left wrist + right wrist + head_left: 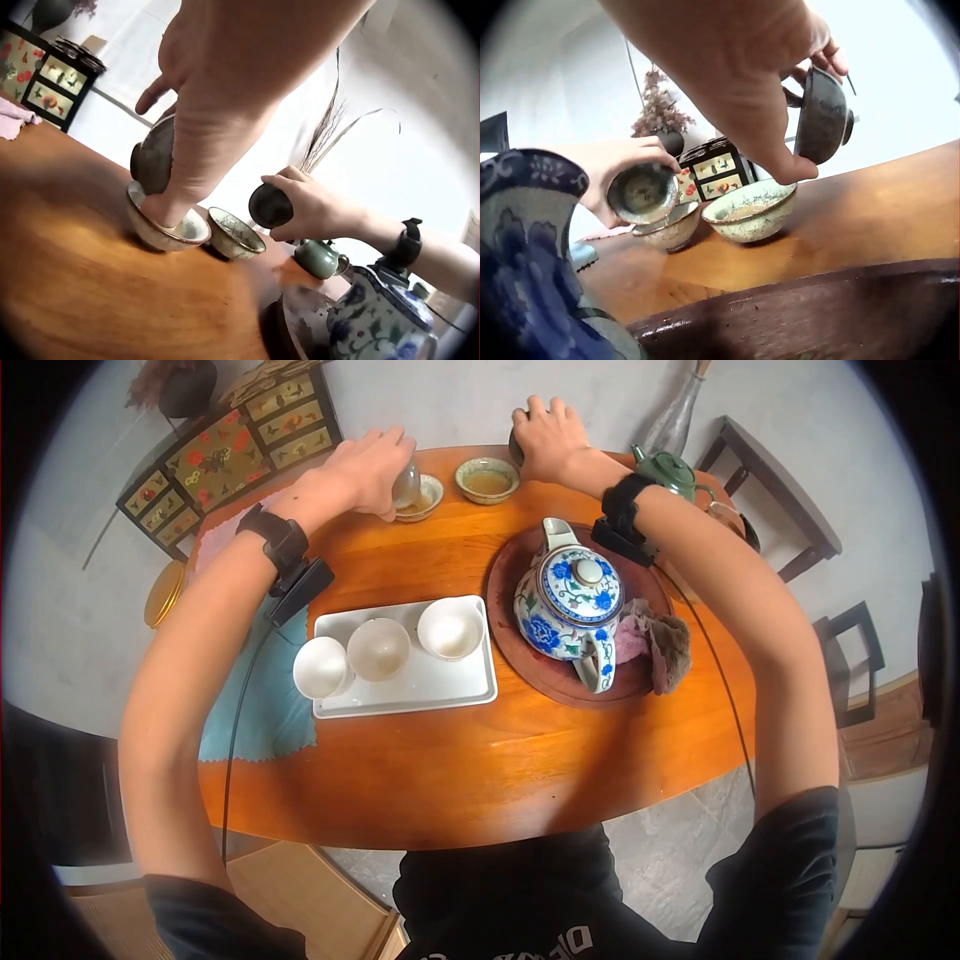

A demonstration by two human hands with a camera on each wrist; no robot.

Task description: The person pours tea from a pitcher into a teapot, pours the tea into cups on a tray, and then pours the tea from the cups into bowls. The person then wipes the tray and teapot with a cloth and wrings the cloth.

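Note:
Two speckled ceramic bowls stand at the table's far edge. My left hand (392,468) grips a dark lid (407,486) tilted on edge against the left bowl (428,500), its rim resting on that bowl (166,229). My right hand (530,428) holds a second dark lid (516,448) in the air, just beyond the right bowl (487,480), which holds a brownish liquid. The right wrist view shows this lid (821,116) tipped above its bowl (750,211), with the left hand's lid (641,193) further left.
A blue-and-white teapot (570,600) sits on a round dark tray (515,660) beside a crumpled cloth (658,645). A white tray (440,685) carries three white cups. A green teapot (668,472) stands far right, a teal cloth (255,705) at left, a painted cabinet (225,450) behind.

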